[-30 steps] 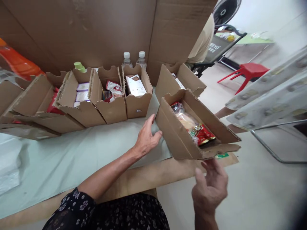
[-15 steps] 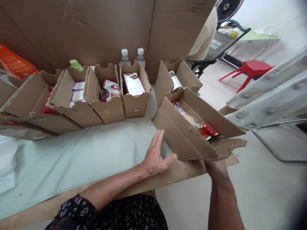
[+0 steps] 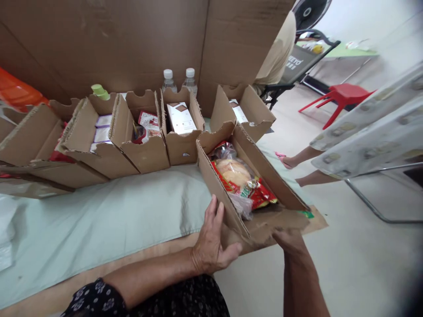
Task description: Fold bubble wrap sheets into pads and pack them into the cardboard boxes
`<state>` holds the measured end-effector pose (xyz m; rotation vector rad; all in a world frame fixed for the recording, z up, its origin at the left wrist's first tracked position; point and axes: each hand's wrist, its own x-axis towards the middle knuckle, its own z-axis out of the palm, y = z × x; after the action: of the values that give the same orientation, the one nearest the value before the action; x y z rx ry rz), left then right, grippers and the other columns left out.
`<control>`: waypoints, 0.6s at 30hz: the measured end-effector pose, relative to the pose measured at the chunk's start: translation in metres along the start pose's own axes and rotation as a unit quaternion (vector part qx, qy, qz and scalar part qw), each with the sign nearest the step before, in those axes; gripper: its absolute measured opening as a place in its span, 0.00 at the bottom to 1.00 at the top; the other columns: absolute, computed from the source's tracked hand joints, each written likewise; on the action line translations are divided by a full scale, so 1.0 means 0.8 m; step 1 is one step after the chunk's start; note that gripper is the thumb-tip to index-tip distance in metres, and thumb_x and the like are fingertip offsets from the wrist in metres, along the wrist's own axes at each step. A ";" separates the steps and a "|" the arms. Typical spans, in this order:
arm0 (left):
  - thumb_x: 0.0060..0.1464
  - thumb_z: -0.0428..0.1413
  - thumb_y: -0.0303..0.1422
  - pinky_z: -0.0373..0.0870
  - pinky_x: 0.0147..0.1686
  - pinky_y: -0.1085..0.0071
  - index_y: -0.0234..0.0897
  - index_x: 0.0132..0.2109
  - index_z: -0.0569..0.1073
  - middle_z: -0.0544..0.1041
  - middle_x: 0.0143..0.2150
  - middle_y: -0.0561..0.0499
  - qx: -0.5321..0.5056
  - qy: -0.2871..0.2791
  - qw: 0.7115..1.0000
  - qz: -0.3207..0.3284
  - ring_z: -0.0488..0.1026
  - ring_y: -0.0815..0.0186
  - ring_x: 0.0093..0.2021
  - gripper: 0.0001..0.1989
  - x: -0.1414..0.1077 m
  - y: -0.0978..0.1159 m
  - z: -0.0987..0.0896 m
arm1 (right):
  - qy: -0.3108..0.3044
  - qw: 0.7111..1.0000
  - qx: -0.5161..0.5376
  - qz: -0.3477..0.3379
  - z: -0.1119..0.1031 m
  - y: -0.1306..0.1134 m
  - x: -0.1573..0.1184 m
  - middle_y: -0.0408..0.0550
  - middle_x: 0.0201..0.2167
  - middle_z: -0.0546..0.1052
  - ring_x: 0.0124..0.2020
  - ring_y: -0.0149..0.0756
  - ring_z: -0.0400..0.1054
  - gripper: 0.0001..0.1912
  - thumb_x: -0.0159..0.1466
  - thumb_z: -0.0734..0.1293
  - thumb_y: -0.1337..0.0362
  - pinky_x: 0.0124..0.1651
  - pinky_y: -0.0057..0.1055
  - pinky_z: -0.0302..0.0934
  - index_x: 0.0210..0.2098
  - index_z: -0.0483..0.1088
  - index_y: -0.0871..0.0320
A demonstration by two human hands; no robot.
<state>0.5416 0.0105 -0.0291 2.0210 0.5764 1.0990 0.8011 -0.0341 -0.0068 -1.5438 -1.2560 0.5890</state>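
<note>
On the pale green cloth (image 3: 132, 211), the open box (image 3: 220, 187) of snacks sat angled near the edge. The left hand (image 3: 213, 242) lay open against its side, thumb spread. The right hand (image 3: 291, 240) reached its front flap, its grip unclear.

Pale green tablecloth (image 3: 132, 211); plain red stool (image 3: 350, 93); black sleeve (image 3: 99, 299), white-flowered.

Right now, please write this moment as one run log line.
left hand: open, at left side of nearest box | right hand: at its lowered front flap | contents: red-and-clear packets
</note>
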 end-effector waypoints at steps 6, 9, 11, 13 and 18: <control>0.61 0.59 0.41 0.50 0.74 0.33 0.46 0.80 0.30 0.32 0.83 0.36 0.011 0.010 0.999 -0.034 0.37 0.36 0.81 0.54 0.018 0.000 -0.010 | 0.007 1.000 0.025 0.007 0.016 -0.009 0.028 0.51 0.33 0.84 0.34 0.45 0.80 0.26 0.48 0.82 0.44 0.37 0.36 0.76 0.36 0.78 0.54; 0.59 0.59 0.36 0.51 0.74 0.33 0.46 0.80 0.29 0.30 0.83 0.37 0.018 -0.006 1.000 -0.021 0.36 0.36 0.81 0.56 0.014 0.003 -0.003 | 0.017 1.000 0.009 -0.001 0.005 -0.014 0.033 0.50 0.32 0.83 0.33 0.44 0.78 0.24 0.47 0.82 0.45 0.36 0.36 0.76 0.33 0.78 0.54; 0.57 0.60 0.34 0.53 0.73 0.32 0.47 0.80 0.27 0.28 0.83 0.37 0.021 -0.009 1.000 -0.019 0.36 0.36 0.81 0.58 0.010 0.003 0.004 | 0.014 1.000 0.001 -0.006 -0.003 -0.020 0.037 0.48 0.30 0.82 0.30 0.42 0.76 0.23 0.46 0.83 0.46 0.32 0.34 0.74 0.31 0.78 0.54; 0.56 0.60 0.33 0.54 0.72 0.32 0.47 0.79 0.26 0.27 0.83 0.37 0.020 -0.006 1.000 -0.016 0.36 0.36 0.81 0.59 0.008 0.002 0.008 | -0.003 1.000 -0.004 -0.014 -0.006 -0.028 0.041 0.48 0.29 0.81 0.29 0.42 0.76 0.22 0.47 0.83 0.46 0.32 0.35 0.73 0.30 0.78 0.54; 0.56 0.58 0.29 0.54 0.72 0.32 0.48 0.79 0.28 0.30 0.83 0.37 0.042 0.009 0.998 -0.039 0.37 0.36 0.81 0.58 0.020 0.004 0.000 | 0.005 1.000 0.024 0.000 0.011 -0.029 0.054 0.50 0.35 0.84 0.36 0.46 0.78 0.25 0.45 0.83 0.46 0.38 0.39 0.76 0.35 0.79 0.54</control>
<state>0.5506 0.0191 -0.0184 2.0450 0.7154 1.0636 0.7987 0.0079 0.0202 -1.5053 -1.2272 0.6061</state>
